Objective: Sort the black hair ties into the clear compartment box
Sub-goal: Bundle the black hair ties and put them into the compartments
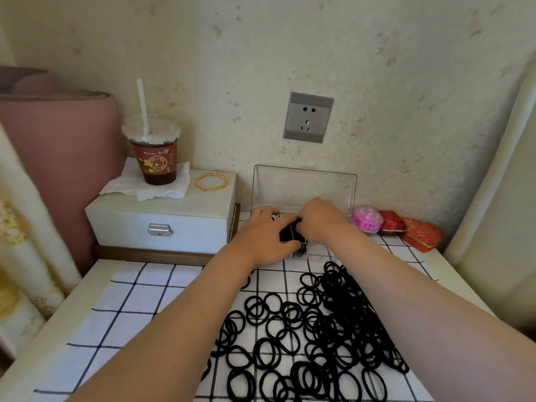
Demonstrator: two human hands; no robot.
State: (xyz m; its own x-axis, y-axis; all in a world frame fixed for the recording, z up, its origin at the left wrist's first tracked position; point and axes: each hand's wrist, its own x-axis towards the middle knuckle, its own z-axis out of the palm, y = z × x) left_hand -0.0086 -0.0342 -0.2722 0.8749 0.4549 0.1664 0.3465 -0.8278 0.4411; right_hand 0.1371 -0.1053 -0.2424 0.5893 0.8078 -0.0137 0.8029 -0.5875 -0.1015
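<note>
Left hand (262, 235): reaches over the left part of the clear box. Its thumb curls under a bundle of ties and its fingers lie over the far side, gripping the bundle.
Right hand (320, 220): comes in from the right with its fingers bent down onto the same bundle, pinching its right end.
Bundle of ties (290, 232): a thick black clump held between the two hands, over the box. Which compartment lies below it cannot be told.
Clear box (317, 252): sits on the far part of the bench by the wall, mostly hidden by the hands.
Lid (304, 184): open and standing upright against the wall.
Loose hair ties (275, 338): many black rings spread on the checked cloth (130, 300), near of the box. The heap is thicker on the right, beside the right forearm.
Bench (43, 352): pale, with the cloth laid over it.
White case (162, 219): left of the clear box, with a metal clasp in front.
Cup (153, 158): on a napkin (171, 191) atop the case, straw upright.
Gold bangles (211, 181): on the case, right of the cup.
Trinket boxes (391, 223): one pink and two red, right of the clear box.
Wall socket (308, 117): above the lid.
</note>
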